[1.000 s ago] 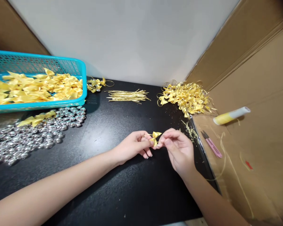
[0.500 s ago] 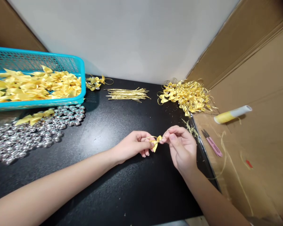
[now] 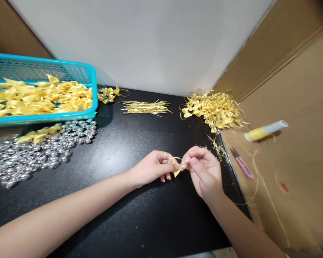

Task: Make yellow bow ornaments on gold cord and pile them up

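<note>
A small yellow ribbon bow with a loop of gold wire is held low over the black table. My left hand is closed on it, thumb against the fingers. Close against the bow, the fingertips of my right hand are pinched together and cover part of it. Whether they grip the bow or the wire's end is hidden by the fingers. Behind the hands lies a bundle of straight gold wires. At the back right is a heap of yellow bows with gold wire loops.
A turquoise basket of yellow bows stands at the left, with many shiny silver beads before it. Pink-handled snips and a yellow-white tube lie on the cardboard at the right. Wire scraps lie near the table edge.
My right fingertips have moved left and slightly down onto the bow, which they now partly cover. The gold loop shows more upright. My left hand has barely moved.
</note>
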Available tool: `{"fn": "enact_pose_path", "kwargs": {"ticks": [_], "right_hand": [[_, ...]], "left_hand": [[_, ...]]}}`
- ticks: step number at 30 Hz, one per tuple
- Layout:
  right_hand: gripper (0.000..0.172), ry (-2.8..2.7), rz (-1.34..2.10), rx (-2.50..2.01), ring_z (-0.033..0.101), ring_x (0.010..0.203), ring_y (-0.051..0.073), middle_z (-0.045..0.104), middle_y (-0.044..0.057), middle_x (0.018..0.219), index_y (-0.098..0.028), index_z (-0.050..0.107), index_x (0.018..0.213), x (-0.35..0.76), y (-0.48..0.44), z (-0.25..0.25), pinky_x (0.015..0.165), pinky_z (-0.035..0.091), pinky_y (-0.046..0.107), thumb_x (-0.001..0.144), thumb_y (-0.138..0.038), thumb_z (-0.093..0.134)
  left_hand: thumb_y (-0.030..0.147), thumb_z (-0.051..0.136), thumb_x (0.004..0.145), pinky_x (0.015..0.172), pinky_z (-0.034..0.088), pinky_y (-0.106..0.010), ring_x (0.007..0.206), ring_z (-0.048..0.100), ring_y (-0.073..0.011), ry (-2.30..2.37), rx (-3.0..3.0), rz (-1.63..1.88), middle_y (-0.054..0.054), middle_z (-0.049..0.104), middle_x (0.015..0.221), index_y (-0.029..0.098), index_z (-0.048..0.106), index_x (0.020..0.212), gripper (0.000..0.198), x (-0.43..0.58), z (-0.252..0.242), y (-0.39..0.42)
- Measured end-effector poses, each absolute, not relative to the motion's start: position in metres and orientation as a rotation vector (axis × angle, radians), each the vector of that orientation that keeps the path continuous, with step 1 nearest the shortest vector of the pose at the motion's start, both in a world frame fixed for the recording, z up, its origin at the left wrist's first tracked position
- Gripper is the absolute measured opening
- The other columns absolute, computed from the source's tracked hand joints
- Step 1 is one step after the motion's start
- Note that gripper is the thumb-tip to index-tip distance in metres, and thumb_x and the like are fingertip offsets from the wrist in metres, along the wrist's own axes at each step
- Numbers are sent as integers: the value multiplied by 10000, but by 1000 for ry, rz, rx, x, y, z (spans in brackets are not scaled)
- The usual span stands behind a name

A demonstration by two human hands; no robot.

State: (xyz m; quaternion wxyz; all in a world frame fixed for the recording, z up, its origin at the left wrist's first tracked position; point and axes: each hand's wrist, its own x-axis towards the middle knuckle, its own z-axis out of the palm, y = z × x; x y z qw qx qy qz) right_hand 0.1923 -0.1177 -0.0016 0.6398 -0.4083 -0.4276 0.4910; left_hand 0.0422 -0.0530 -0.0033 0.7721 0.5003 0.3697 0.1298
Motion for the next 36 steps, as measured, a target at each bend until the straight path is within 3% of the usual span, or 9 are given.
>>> {"fn": "enact_pose_path", "kwargs": {"ticks": [17, 32, 36], "right_hand": [[63, -1011, 959, -974, 625, 633, 93, 626, -8, 815, -252, 709, 888, 200, -115, -2, 598, 558, 241, 875, -215, 660], [101, -1011, 937, -938, 649, 656, 70, 634, -25, 835, -260, 719, 888, 200, -111, -5, 625, 581, 203, 877, -178, 661], [89, -987, 941, -961, 665, 667, 67, 642, -35, 818, -266, 725, 892, 201, -110, -5, 650, 591, 194, 866, -194, 680]], "left_hand": [[69, 577, 724, 418, 398, -146, 397, 525, -60, 1050, 1124, 448, 40, 604, 441, 137, 582, 645, 105, 44, -5, -47], [51, 558, 746, 391, 390, -143, 386, 531, -68, 1118, 1158, 408, 35, 596, 430, 136, 581, 624, 151, 44, -2, -42], [137, 571, 787, 399, 410, -159, 403, 549, -78, 1093, 1164, 357, 31, 593, 467, 131, 584, 649, 139, 42, -2, -39]]}}
